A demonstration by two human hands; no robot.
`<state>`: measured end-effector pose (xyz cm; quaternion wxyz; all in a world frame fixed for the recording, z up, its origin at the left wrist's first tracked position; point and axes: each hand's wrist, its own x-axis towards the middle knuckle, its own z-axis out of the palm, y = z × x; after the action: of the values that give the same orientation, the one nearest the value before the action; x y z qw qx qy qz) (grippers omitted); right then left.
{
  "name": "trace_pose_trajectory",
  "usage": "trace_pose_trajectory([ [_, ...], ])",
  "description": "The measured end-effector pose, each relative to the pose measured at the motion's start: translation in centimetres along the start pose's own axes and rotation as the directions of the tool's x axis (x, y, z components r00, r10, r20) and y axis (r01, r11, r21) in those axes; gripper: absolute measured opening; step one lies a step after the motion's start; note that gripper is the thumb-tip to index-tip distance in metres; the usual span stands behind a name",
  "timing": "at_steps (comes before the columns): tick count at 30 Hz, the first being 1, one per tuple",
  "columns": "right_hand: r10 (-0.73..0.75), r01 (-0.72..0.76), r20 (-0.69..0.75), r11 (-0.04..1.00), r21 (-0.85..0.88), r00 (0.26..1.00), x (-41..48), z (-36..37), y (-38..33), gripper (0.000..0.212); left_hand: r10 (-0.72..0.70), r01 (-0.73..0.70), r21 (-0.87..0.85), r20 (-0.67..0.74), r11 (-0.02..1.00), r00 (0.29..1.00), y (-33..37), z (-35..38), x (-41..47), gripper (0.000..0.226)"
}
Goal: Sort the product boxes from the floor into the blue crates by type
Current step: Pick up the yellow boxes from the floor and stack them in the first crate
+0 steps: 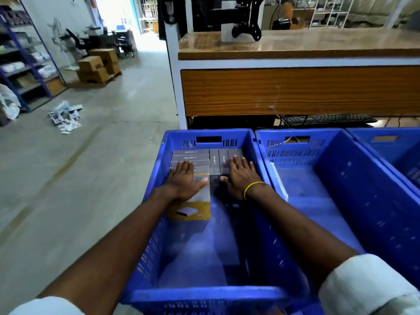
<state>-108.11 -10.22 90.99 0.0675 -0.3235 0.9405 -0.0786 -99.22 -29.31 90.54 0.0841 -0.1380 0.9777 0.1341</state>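
The grey product boxes [190,155] stand packed in rows at the far end of the near blue crate [156,173]. One yellow-faced box [188,211] lies at the near edge of these rows, inside the same crate. The left hand [185,179] lies flat on the left rows, with fingers straight and thumb spread, and grips nothing. The right hand [241,178], with a yellow band [252,188] at the wrist, presses flat on the right rows in the same manner.

A second blue crate [341,178] sits just beside the near crate on its right, and a third crate [400,153] lies beyond that. A wooden desk [295,89] stands behind the near crate. Well to its left, a loose pile of white boxes [66,117] lies on the floor.
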Motion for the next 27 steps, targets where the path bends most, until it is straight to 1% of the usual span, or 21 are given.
trace_pose_trajectory([
  [1, -0.014, 0.014, -0.005, 0.999, 0.029, 1.000, -1.1, -0.5, -0.2, 0.073, 0.015, -0.015, -0.006, -0.050, 1.000, 0.999, 0.5, -0.2, -0.4, 0.093],
  [3, -0.050, 0.052, -0.028, 0.995, 0.086, 0.998, -3.6, -1.4, -0.4, 0.072, 0.061, -0.061, 0.006, -0.132, 0.998, 0.989, 1.9, -0.5, -1.5, 0.083],
  [6, -0.091, 0.093, -0.023, 0.989, 0.112, 0.996, -7.9, -2.1, -0.6, 0.072, 0.111, -0.112, 0.000, -0.102, 0.994, 0.988, 4.0, -0.8, -4.0, 0.077],
  [10, -0.149, 0.146, 0.028, 0.986, 0.075, 0.988, -11.4, -1.7, -0.6, 0.076, 0.160, -0.160, 0.006, -0.053, 0.987, 0.986, 6.2, -0.5, -7.4, 0.070],
  [13, -0.172, 0.168, 0.034, 0.982, 0.080, 0.985, -11.8, -1.5, -1.2, 0.077, 0.125, -0.128, -0.061, -0.046, 0.990, 0.991, 6.3, -0.2, -9.0, 0.060],
  [15, -0.207, 0.206, 0.014, 0.975, 0.083, 0.978, -11.9, -1.4, -2.0, 0.074, 0.066, -0.072, -0.091, -0.065, 0.993, 0.996, 5.6, 0.1, -10.2, 0.061],
  [18, -0.304, 0.309, -0.060, 0.947, 0.088, 0.951, -13.0, -2.1, -4.6, 0.065, 0.029, -0.058, -0.181, -0.161, 0.982, 0.987, 4.0, -0.5, -14.0, 0.056],
  [20, -0.387, 0.396, -0.093, 0.912, 0.106, 0.917, -14.2, -2.9, -7.5, 0.063, -0.006, -0.053, -0.236, -0.245, 0.970, 0.969, 2.7, -1.7, -18.0, 0.052],
  [22, -0.484, 0.494, -0.103, 0.859, 0.134, 0.869, -16.1, -3.7, -11.2, 0.067, -0.065, -0.033, -0.271, -0.344, 0.962, 0.937, 0.9, -2.7, -22.6, 0.056],
  [23, -0.539, 0.550, -0.108, 0.822, 0.145, 0.835, -17.4, -4.0, -13.3, 0.070, -0.105, -0.017, -0.293, -0.395, 0.956, 0.913, -0.3, -3.0, -24.9, 0.058],
  [25, -0.649, 0.660, -0.118, 0.734, 0.159, 0.751, -20.5, -4.1, -17.8, 0.072, -0.211, 0.054, -0.326, -0.469, 0.944, 0.858, -2.8, -3.0, -30.3, 0.048],
  [27, -0.731, 0.740, -0.126, 0.647, 0.182, 0.670, -23.8, -3.3, -21.6, 0.068, -0.305, 0.133, -0.352, -0.493, 0.926, 0.815, -4.7, -2.3, -36.0, 0.044],
])
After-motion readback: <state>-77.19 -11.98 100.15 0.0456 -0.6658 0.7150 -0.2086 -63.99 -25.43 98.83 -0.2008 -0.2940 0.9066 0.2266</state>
